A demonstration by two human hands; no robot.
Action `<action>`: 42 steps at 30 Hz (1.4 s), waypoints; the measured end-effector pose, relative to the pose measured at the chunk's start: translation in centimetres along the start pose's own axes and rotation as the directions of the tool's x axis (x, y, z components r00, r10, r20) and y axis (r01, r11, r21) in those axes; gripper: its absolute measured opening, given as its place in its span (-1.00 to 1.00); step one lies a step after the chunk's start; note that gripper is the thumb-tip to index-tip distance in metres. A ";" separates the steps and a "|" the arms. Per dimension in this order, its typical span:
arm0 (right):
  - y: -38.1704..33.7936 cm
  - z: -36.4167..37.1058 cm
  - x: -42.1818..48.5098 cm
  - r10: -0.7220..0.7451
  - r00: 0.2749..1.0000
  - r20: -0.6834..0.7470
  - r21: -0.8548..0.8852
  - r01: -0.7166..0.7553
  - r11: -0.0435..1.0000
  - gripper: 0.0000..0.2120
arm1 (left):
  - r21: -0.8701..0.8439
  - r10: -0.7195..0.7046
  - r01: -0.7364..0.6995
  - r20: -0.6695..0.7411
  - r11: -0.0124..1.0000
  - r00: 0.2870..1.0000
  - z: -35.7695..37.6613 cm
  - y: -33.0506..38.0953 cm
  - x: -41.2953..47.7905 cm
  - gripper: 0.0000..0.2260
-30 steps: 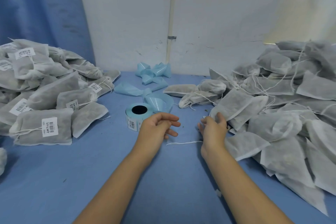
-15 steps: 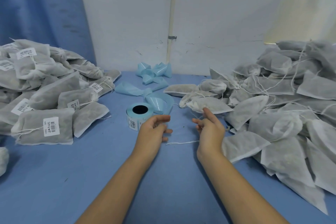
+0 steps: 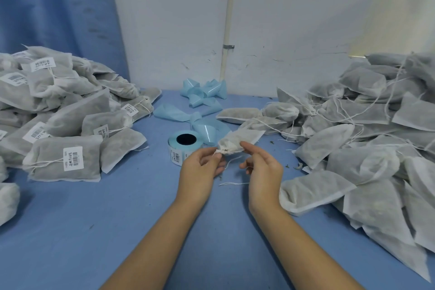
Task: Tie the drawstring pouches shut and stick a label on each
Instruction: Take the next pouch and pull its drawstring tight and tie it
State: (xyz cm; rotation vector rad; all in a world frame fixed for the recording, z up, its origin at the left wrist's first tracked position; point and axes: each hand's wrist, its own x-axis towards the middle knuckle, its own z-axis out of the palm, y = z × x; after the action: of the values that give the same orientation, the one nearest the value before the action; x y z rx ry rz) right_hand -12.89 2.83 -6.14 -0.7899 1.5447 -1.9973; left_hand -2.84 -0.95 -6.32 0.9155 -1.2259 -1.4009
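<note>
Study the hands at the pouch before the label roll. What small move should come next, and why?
Probably pull the drawstring tight and knot it. The left hand pinches the pouch at its gathered neck, the right hand touches it with a fingertip, the string hangs loose between them, and no label shows on it yet.
</note>
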 end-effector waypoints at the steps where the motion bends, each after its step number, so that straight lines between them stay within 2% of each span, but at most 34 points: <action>1: 0.1 0.0 0.0 0.004 1.000 -0.007 -0.009 -0.004 1.000 -0.60 | 0.017 0.000 0.001 -0.014 1.000 1.000 0.0 0.0 0.0 -0.93; 3: 0.3 0.1 0.0 0.017 1.000 -0.019 -0.024 -0.017 1.000 -0.62 | 0.096 0.008 -0.006 -0.017 0.995 1.000 -0.1 0.2 0.0 -0.88; 5: 0.3 0.2 0.0 0.012 1.000 -0.009 -0.048 -0.012 0.999 -0.67 | 0.084 -0.018 0.016 0.020 0.996 1.000 0.0 0.3 0.0 -0.83; 7: 0.3 0.4 -0.2 -0.017 1.000 0.002 -0.055 0.017 0.998 -0.72 | -0.088 -0.108 0.116 0.084 0.989 0.991 0.3 0.4 -0.1 -0.82; 10: 0.4 0.5 -0.2 -0.024 0.999 -0.048 -0.081 0.020 0.997 -0.75 | -0.352 -0.206 0.252 0.164 0.901 0.965 0.6 0.6 -0.1 -0.83; 12: 0.3 0.5 -0.1 0.010 0.998 -0.060 -0.087 -0.015 0.996 -0.82 | -0.430 -0.209 0.279 0.203 0.859 0.957 0.6 0.7 -0.1 -0.82; 13: 0.2 0.5 -0.1 0.031 0.999 -0.020 -0.078 -0.033 0.996 -0.90 | -0.444 -0.203 0.283 0.219 0.850 0.954 0.6 0.7 -0.1 -0.81; 15: 0.2 0.7 -0.4 0.053 0.992 0.113 -0.084 -0.043 0.996 -0.86 | -0.438 -0.191 0.284 0.245 0.853 0.951 0.6 0.7 -0.2 -0.78; 17: 0.2 0.9 -0.6 0.062 0.974 0.220 -0.063 -0.049 0.997 -0.86 | -0.394 -0.184 0.280 0.264 0.875 0.947 0.7 0.6 -0.3 -0.76; 19: 0.3 0.9 -0.7 0.082 0.965 0.250 -0.028 -0.078 0.997 -0.90 | -0.325 -0.188 0.274 0.271 0.905 0.944 0.7 0.5 -0.5 -0.74; 24: -0.2 0.6 -0.2 0.189 0.971 0.144 0.100 -0.205 0.974 -0.83 | -0.120 -0.174 0.211 0.263 0.970 0.949 1.0 0.4 -0.7 -0.64; 29: -1.0 0.3 0.2 0.306 0.944 0.121 0.301 -0.329 0.895 -0.83 | 0.051 -0.121 0.112 0.250 0.992 0.961 1.1 0.7 -0.5 -0.57; 33: -1.0 0.2 0.4 0.331 0.934 0.136 0.354 -0.358 0.864 -0.86 | 0.194 -0.065 0.021 0.224 0.981 0.972 1.5 0.5 -0.5 -0.60; 38: -0.5 -0.1 0.7 0.295 0.932 0.213 0.335 -0.353 0.874 -0.86 | 0.472 0.147 -0.215 0.178 0.855 0.973 0.8 -0.9 -1.3 -0.90; 40: -0.5 -0.5 0.9 0.292 0.924 0.246 0.356 -0.366 0.860 -0.85 | 0.600 0.233 -0.300 0.188 0.742 0.954 0.6 -1.1 -1.5 -0.90; 42: -0.6 -0.9 0.9 0.278 0.923 0.267 0.354 -0.362 0.862 -0.86 | 0.731 0.272 -0.320 0.188 0.603 0.944 0.6 -1.0 -1.6 -0.85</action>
State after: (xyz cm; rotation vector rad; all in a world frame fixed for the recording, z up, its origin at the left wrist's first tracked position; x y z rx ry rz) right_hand -14.22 2.99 -5.61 -0.5124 1.0203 -1.8232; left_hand -3.30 0.68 -7.30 1.1483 -1.9750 -0.6046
